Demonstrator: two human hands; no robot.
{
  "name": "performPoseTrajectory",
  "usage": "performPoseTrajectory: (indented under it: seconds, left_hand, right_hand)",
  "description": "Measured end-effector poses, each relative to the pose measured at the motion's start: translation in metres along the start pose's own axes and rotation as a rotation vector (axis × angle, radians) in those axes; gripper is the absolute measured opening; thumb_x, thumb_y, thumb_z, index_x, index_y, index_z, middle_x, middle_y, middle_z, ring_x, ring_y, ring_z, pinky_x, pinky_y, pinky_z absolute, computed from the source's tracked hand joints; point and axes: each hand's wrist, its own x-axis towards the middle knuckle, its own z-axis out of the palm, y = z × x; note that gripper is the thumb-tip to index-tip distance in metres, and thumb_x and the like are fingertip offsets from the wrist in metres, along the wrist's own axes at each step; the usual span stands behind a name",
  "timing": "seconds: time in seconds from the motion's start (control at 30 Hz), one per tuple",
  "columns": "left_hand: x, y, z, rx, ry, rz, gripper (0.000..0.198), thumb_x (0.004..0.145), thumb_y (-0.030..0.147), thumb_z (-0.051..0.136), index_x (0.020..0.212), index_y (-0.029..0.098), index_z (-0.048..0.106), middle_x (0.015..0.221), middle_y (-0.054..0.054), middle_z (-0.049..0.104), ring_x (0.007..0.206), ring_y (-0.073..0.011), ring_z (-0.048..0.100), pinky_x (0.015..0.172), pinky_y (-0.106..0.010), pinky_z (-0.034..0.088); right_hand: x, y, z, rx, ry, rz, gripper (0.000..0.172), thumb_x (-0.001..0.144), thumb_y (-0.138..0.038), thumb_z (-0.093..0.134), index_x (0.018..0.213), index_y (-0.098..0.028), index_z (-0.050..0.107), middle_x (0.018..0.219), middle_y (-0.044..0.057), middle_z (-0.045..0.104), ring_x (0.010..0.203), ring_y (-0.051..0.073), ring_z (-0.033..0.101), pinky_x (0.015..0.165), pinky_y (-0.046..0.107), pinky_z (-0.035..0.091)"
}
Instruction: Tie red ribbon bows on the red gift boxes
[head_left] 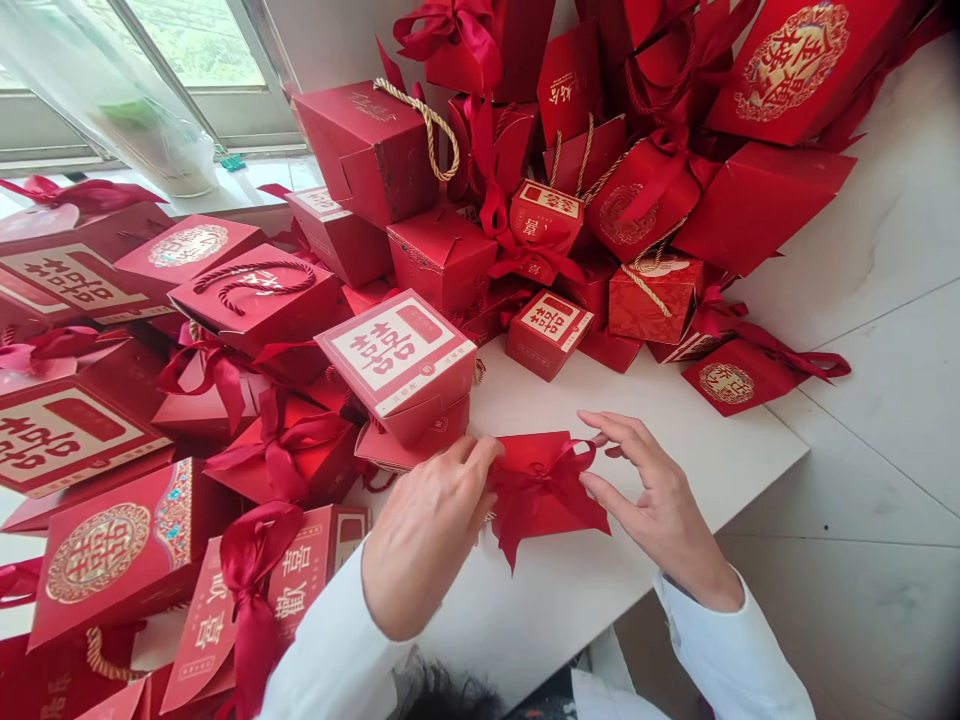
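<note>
A small red gift box with a red ribbon bow [541, 487] lies on the white table [697, 440] in front of me. My left hand [427, 530] has its fingers curled and pinched on the box's left edge. To the box's right, my right hand [660, 505] is open with its fingers spread; the fingertips are at the bow's upper right loop. Both arms wear white sleeves.
Many red gift boxes and bags with ribbons and cord handles are heaped over the table's left and far side, among them a box with a white label [397, 355]. A window [195, 40] is at top left. White floor tiles [885, 400] lie beyond the table's right edge.
</note>
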Motion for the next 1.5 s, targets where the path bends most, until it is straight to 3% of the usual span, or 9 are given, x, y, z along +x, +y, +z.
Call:
performPoseTrajectory:
  seconds: [0.1, 0.3, 0.5, 0.83, 0.93, 1.03, 1.23, 1.37, 1.5]
  left_hand:
    - [0.007, 0.0, 0.0, -0.017, -0.043, -0.026, 0.018, 0.083, 0.004, 0.043, 0.087, 0.019, 0.053, 0.08, -0.002, 0.06, 0.071, -0.0176, 0.061, 0.062, -0.025, 0.04]
    - [0.013, 0.0, 0.003, 0.025, -0.005, -0.049, 0.019, 0.085, 0.006, 0.038, 0.081, 0.019, 0.05, 0.077, -0.002, 0.057, 0.067, -0.0179, 0.058, 0.06, -0.027, 0.037]
    - [0.012, 0.001, 0.005, -0.094, 0.032, 0.087, 0.021, 0.085, 0.007, 0.039, 0.091, 0.02, 0.054, 0.085, -0.002, 0.058, 0.072, -0.0157, 0.059, 0.066, -0.025, 0.042]
    - [0.015, 0.005, 0.005, -0.018, -0.019, -0.041, 0.028, 0.083, 0.002, 0.036, 0.086, 0.02, 0.057, 0.08, -0.001, 0.056, 0.067, -0.0151, 0.059, 0.062, -0.025, 0.042]
    - [0.011, 0.006, 0.005, -0.018, 0.016, -0.011, 0.024, 0.086, 0.005, 0.036, 0.092, 0.019, 0.054, 0.085, -0.003, 0.055, 0.071, -0.0168, 0.058, 0.064, -0.027, 0.043]
    - [0.006, 0.007, 0.003, -0.058, 0.041, 0.014, 0.023, 0.088, 0.007, 0.035, 0.101, 0.02, 0.049, 0.097, -0.005, 0.054, 0.078, -0.0178, 0.059, 0.067, -0.029, 0.045]
    - [0.0, 0.006, 0.001, -0.168, 0.066, 0.018, 0.036, 0.087, 0.003, 0.031, 0.114, 0.023, 0.044, 0.11, -0.006, 0.054, 0.088, -0.0181, 0.061, 0.079, -0.031, 0.047]
    - [0.0, 0.003, 0.0, -0.308, 0.129, 0.055, 0.041, 0.087, 0.002, 0.031, 0.121, 0.022, 0.043, 0.106, -0.005, 0.055, 0.088, -0.0164, 0.059, 0.081, -0.029, 0.046]
    - [0.002, 0.001, -0.002, -0.413, 0.273, 0.023, 0.035, 0.091, 0.006, 0.031, 0.119, 0.02, 0.046, 0.113, -0.006, 0.055, 0.093, -0.0156, 0.058, 0.081, -0.027, 0.046]
  right_hand:
    - [0.006, -0.002, 0.002, -0.061, -0.051, -0.106, 0.033, 0.089, -0.017, 0.053, 0.12, -0.029, 0.057, 0.117, 0.005, 0.052, 0.105, 0.019, 0.053, 0.088, 0.033, 0.046]
    - [0.007, -0.004, 0.011, -0.106, 0.015, -0.167, 0.014, 0.089, -0.011, 0.055, 0.089, -0.022, 0.063, 0.083, 0.003, 0.061, 0.085, 0.019, 0.054, 0.074, 0.033, 0.047]
    - [0.001, -0.005, 0.011, -0.095, 0.011, -0.114, 0.015, 0.09, -0.01, 0.051, 0.09, -0.022, 0.06, 0.083, 0.002, 0.061, 0.081, 0.019, 0.053, 0.074, 0.033, 0.045]
    - [0.001, -0.005, 0.016, -0.173, 0.034, -0.128, 0.015, 0.092, -0.012, 0.047, 0.086, -0.022, 0.057, 0.082, 0.002, 0.06, 0.079, 0.019, 0.054, 0.074, 0.034, 0.044]
    - [-0.002, -0.005, 0.011, -0.162, 0.058, -0.103, 0.015, 0.093, -0.014, 0.047, 0.097, -0.023, 0.058, 0.095, 0.005, 0.06, 0.088, 0.02, 0.057, 0.078, 0.034, 0.047]
    - [-0.006, -0.01, 0.002, -0.164, 0.037, -0.141, 0.029, 0.091, -0.023, 0.052, 0.12, -0.025, 0.051, 0.119, 0.009, 0.053, 0.109, 0.024, 0.053, 0.087, 0.037, 0.049]
    - [0.004, -0.027, 0.006, -0.389, -0.255, -0.259, 0.105, 0.064, -0.038, 0.08, 0.148, -0.026, 0.017, 0.144, 0.014, 0.035, 0.135, 0.036, 0.027, 0.107, 0.059, 0.03]
    - [0.014, -0.027, 0.018, -0.41, -0.352, -0.258, 0.107, 0.067, -0.024, 0.074, 0.15, -0.027, 0.006, 0.137, 0.012, 0.045, 0.13, 0.032, 0.038, 0.109, 0.062, 0.022]
    - [0.011, -0.013, 0.007, -0.214, -0.294, -0.08, 0.106, 0.067, -0.023, 0.073, 0.149, -0.029, 0.006, 0.132, 0.011, 0.05, 0.118, 0.029, 0.052, 0.099, 0.051, 0.042]
